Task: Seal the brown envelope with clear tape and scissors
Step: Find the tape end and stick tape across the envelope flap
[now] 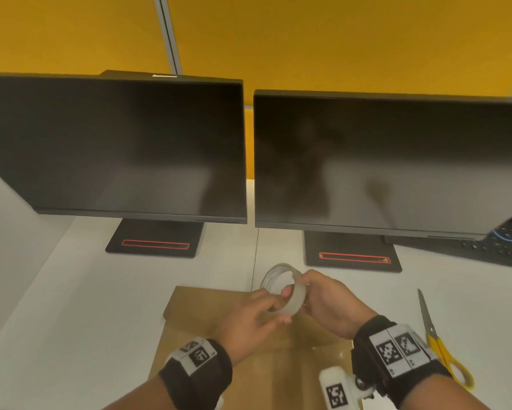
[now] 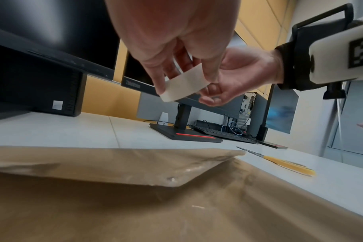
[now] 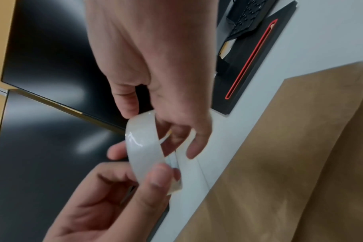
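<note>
A roll of clear tape (image 1: 284, 287) is held up above the far edge of the brown envelope (image 1: 195, 309). My left hand (image 1: 268, 313) pinches the roll's near side between thumb and fingers. My right hand (image 1: 300, 291) grips its right side. In the left wrist view the left hand (image 2: 186, 83) pinches the tape (image 2: 182, 89), and the envelope's folded flap (image 2: 124, 165) lifts slightly off the envelope. In the right wrist view the right hand (image 3: 162, 131) curls round the tape (image 3: 143, 147). Yellow-handled scissors (image 1: 435, 338) lie shut on the desk, right of the envelope.
Two dark monitors (image 1: 115, 143) (image 1: 382, 161) on black stands (image 1: 155, 242) fill the back of the white desk (image 1: 71, 291). A black keyboard (image 1: 491, 247) lies at the back right. A yellow partition rises behind.
</note>
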Demonstrator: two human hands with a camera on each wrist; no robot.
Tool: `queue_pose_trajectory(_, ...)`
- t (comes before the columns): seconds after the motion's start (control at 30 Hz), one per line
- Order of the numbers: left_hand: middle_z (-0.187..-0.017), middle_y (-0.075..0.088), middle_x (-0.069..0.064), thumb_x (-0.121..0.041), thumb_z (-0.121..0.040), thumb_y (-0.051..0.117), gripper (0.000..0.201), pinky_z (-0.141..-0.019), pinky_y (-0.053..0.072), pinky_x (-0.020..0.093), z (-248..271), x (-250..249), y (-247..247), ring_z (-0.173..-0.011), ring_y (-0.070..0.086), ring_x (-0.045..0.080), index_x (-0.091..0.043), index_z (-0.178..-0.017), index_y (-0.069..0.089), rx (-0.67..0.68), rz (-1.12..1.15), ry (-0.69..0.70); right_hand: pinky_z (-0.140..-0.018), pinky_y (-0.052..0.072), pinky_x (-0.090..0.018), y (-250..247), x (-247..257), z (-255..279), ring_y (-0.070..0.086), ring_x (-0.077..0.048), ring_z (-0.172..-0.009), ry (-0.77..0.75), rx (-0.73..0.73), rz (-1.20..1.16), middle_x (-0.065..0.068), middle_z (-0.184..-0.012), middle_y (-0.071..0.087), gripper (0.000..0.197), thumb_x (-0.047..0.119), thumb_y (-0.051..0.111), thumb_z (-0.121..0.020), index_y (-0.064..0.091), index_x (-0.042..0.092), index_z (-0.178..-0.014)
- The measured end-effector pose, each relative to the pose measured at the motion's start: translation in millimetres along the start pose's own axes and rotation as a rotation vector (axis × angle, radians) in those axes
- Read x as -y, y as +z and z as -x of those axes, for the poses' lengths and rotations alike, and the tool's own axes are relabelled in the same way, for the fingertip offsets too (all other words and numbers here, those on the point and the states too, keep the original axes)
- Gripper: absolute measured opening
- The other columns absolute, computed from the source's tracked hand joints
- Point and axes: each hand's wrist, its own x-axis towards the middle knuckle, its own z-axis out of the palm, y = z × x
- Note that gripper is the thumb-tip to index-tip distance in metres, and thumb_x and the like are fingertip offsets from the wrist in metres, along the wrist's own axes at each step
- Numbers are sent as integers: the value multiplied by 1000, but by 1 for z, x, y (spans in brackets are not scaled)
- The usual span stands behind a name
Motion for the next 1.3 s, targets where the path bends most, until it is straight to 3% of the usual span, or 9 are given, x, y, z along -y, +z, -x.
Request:
queue_pose_trajectory(0.07,-87,53,-25,-38,-86,66,7,-73,36,6,0,-1,3,-85,51,-9,-33,-87,61,-37,-11,30,-94,37,-44,5,-1,0,57,-30,-80,30,72,-66,-16,-78,60,23,16,40,-91,51,3,-106)
queue_pose_trajectory(0.17,-84,49,-25,-37,-87,65,19,-75,40,11,0,-4,8,-83,52,-3,-18,-92,64,-60,-25,47,-85,44,-41,9,-4,-2,50,-28,-75,-20,143,-100,-10,-71,49,16,17,43,-85,49,6,-96)
queue_pose_trajectory(0.37,-88,55,-22,-37,-83,70,18,-83,45,19,-1,-1,5,-91,58,2,-20,-82,62,-43,39,8,-86,40,-40,6,-8,-2,50,-28,-81,-89,171,-88,-12,-71,44,14,14,47,-79,53,6,-90)
queue_pose_trajectory(0.5,-82,57,-20,-41,-79,73,14,-75,44,15,-1,-1,3,-84,57,0,-32,-74,62,-60,68,-32,-78,50,-32,6,-11,4,54,-26,-82,-151,188,-88,-14,-75,46,17,5,46,-78,51,3,-95)
queue_pose_trajectory(0.63,-78,58,-16,-43,-75,75,27,-70,42,18,1,-2,3,-77,53,-2,-44,-63,52,-76,127,-85,-74,51,-27,9,-11,6,52,-29,-80,-166,183,-16,-16,-73,51,19,15,44,-84,52,2,-94)
queue_pose_trajectory(0.8,-81,61,-29,-35,-74,78,29,-76,43,14,4,-6,9,-81,55,-6,-51,-63,58,-93,228,-95,-71,45,-32,16,-11,5,46,-27,-67,-126,214,-91,-13,-66,48,19,14,43,-82,52,5,-95)
queue_pose_trajectory(0.97,-77,62,-28,-40,-68,80,22,-76,44,19,4,-5,9,-77,57,-5,-48,-63,60,-122,278,-70,-76,39,-38,14,-11,5,47,-28,-72,-153,255,-100,-15,-71,49,16,11,42,-81,56,4,-86)
queue_pose_trajectory(1.1,-82,65,-20,-55,-63,71,14,-85,52,31,4,-3,11,-82,61,4,-48,-62,59,-132,281,-65,-73,38,-37,14,-11,5,44,-26,-68,-161,268,-130,-14,-68,47,19,9,42,-80,54,5,-94)
queue_pose_trajectory(1.3,-84,63,-23,-56,-63,70,27,-81,49,28,2,-4,10,-81,59,1,-31,-70,64,-118,240,-97,-68,38,-36,16,-10,4,43,-22,-58,-161,234,-148,-11,-64,43,22,4,41,-75,52,7,-94)
